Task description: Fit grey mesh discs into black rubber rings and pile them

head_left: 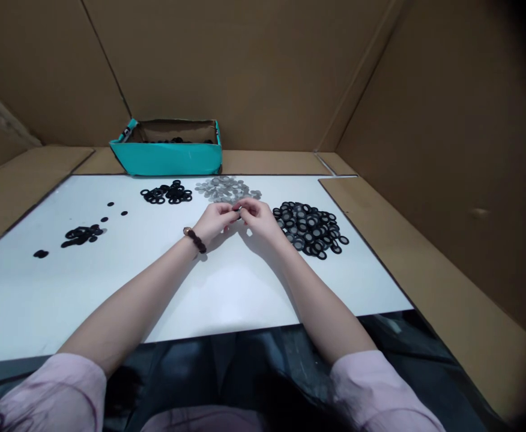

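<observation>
Nearest to me are my pink sleeves (60,390), before the near edge of the white board (245,294). On my left wrist there is a dark bracelet (196,241). Toward the left edge of the board lie some black pieces (41,254) and, a little farther, a small dark heap (81,234). Toward the right edge is spread a large pile of black rings with grey centres (311,230). Between these, my left hand (218,221) and my right hand (259,217) meet, and their thumbs and fingertips pinch one small dark piece (239,212); my fingers cover most of it, so I cannot tell its exact form. Near the far edge lie loose black rings (173,192) and, to their right, thin grey discs (227,188). Beyond that edge stands a turquoise box (168,159), with dark contents (177,140), before the cardboard wall (267,72).
</observation>
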{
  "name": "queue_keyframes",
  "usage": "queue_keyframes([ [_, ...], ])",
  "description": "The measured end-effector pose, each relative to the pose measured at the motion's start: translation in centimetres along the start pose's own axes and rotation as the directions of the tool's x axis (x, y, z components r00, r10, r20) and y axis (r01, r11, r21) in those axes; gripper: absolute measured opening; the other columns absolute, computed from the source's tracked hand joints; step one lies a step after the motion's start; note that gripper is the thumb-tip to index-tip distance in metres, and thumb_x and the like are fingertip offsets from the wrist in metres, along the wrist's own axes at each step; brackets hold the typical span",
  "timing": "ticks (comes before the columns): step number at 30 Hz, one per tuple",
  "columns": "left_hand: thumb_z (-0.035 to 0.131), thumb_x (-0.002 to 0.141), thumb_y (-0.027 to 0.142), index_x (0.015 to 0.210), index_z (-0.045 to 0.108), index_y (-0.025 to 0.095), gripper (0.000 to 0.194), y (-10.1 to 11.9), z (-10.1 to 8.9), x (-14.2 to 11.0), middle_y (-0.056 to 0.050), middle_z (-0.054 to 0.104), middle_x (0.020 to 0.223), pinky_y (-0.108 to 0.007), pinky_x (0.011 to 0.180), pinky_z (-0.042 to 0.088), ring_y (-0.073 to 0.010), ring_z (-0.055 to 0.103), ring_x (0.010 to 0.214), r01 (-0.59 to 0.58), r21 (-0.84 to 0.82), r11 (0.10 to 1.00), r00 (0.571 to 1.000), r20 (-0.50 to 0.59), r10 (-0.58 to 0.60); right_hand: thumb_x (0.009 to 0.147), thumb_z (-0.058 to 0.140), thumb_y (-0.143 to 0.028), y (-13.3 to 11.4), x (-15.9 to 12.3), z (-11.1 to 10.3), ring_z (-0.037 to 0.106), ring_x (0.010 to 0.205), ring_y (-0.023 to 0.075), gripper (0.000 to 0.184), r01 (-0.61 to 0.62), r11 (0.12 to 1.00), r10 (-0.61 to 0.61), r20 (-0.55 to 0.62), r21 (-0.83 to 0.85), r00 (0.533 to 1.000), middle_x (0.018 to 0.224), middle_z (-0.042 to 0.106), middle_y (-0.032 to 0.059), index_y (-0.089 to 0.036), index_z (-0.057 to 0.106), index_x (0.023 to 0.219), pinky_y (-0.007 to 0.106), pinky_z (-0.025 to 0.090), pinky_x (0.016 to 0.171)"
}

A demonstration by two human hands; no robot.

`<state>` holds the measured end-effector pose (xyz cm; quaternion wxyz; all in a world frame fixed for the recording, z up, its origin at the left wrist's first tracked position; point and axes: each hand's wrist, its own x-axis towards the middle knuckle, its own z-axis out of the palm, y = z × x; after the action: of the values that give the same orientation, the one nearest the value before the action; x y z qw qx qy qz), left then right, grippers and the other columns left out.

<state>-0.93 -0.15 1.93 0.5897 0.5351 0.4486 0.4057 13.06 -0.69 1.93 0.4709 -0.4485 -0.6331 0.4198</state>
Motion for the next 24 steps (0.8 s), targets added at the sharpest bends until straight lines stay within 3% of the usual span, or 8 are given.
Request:
queue_keyframes([
  [3,0.063,0.062,0.014,0.056,0.053,0.014,0.012,0.3,0.3,-0.4,0.004,0.044,0.049,-0.02,0.05,0.034,-0.0051,0.04,0.047,0.096,-0.04,0.995,0.99,0.104,-0.092,0.071,0.045,-0.016,-0.1,-0.1,-0.4,0.042,0.05,0.0088,0.016,-0.057,0.998,0.062,0.126,-0.04,0.99,0.06,0.053,-0.0021,-0.017,0.06,0.077,0.022,0.035,0.049],
  [8,0.064,0.063,0.013,0.055,0.05,0.014,0.017,0.3,0.3,-0.4,0.005,0.043,0.049,-0.02,0.054,0.039,-0.0038,0.04,0.047,0.09,-0.181,0.979,0.995,-0.019,-0.095,0.071,0.051,-0.015,-0.3,-0.4,-0.5,0.045,0.049,0.0088,0.019,-0.094,0.995,0.091,0.112,0.03,0.99,0.052,0.047,-0.0063,-0.02,0.055,0.089,0.02,0.036,0.049],
  [10,0.065,0.063,0.012,0.056,0.053,0.013,0.013,0.4,0.1,-0.6,0.005,0.044,0.049,-0.02,0.055,0.04,-0.0036,0.04,0.047,0.124,-0.183,0.975,0.991,0.068,-0.113,0.071,0.051,-0.017,-0.3,-0.4,-0.7,0.043,0.046,0.0085,0.014,-0.121,0.992,0.114,0.157,0.03,0.981,0.048,0.045,-0.0068,-0.019,0.055,0.085,0.02,0.035,0.047],
  [13,0.064,0.062,0.01,0.064,0.061,0.011,0.004,0.7,0.0,-0.9,0.001,0.053,0.055,-0.021,0.06,0.043,-0.005,0.045,0.051,0.2,-0.141,0.97,0.941,0.303,-0.15,0.072,0.05,-0.02,-0.2,-0.3,-1.0,0.041,0.043,0.0084,0.01,-0.17,0.985,0.166,0.27,-0.008,0.948,0.045,0.046,-0.0051,-0.016,0.058,0.076,0.021,0.034,0.045],
  [14,0.064,0.062,0.01,0.065,0.062,0.01,0.003,0.8,0.1,-1.0,-0.001,0.055,0.057,-0.022,0.062,0.043,-0.0053,0.047,0.053,0.21,-0.14,0.968,0.934,0.321,-0.156,0.072,0.05,-0.021,-0.2,-0.3,-1.0,0.042,0.043,0.0084,0.011,-0.178,0.984,0.174,0.278,-0.013,0.945,0.046,0.047,-0.0045,-0.016,0.058,0.076,0.021,0.034,0.045],
  [19,0.064,0.065,0.011,0.055,0.053,0.012,0.016,0.7,0.4,-0.9,0.004,0.045,0.05,-0.021,0.059,0.043,-0.0035,0.042,0.048,0.158,-0.219,0.963,0.986,0.077,-0.145,0.067,0.055,-0.02,-0.2,-0.5,-0.7,0.045,0.046,0.009,0.019,-0.187,0.981,0.181,0.112,0.054,0.977,0.05,0.05,-0.006,-0.019,0.055,0.086,0.02,0.035,0.045],
  [21,0.065,0.064,0.013,0.054,0.054,0.012,0.015,0.8,0.1,-0.8,0.004,0.044,0.049,-0.02,0.054,0.04,-0.0042,0.042,0.047,0.17,-0.202,0.964,0.978,0.154,-0.14,0.067,0.056,-0.021,-0.3,-0.7,-0.6,0.046,0.045,0.0093,0.018,-0.214,0.975,0.208,0.098,0.06,0.973,0.05,0.05,-0.006,-0.019,0.054,0.084,0.02,0.036,0.045],
  [24,0.064,0.062,0.011,0.059,0.061,0.01,0.004,1.1,-0.5,-0.8,0.001,0.051,0.051,-0.02,0.049,0.036,-0.0049,0.04,0.047,0.199,-0.07,0.978,0.931,0.326,-0.166,0.068,0.055,-0.022,-0.4,-0.8,-0.6,0.041,0.042,0.0087,0.01,-0.194,0.981,0.195,0.189,-0.022,0.962,0.046,0.048,-0.0049,-0.017,0.057,0.076,0.021,0.033,0.044],
])
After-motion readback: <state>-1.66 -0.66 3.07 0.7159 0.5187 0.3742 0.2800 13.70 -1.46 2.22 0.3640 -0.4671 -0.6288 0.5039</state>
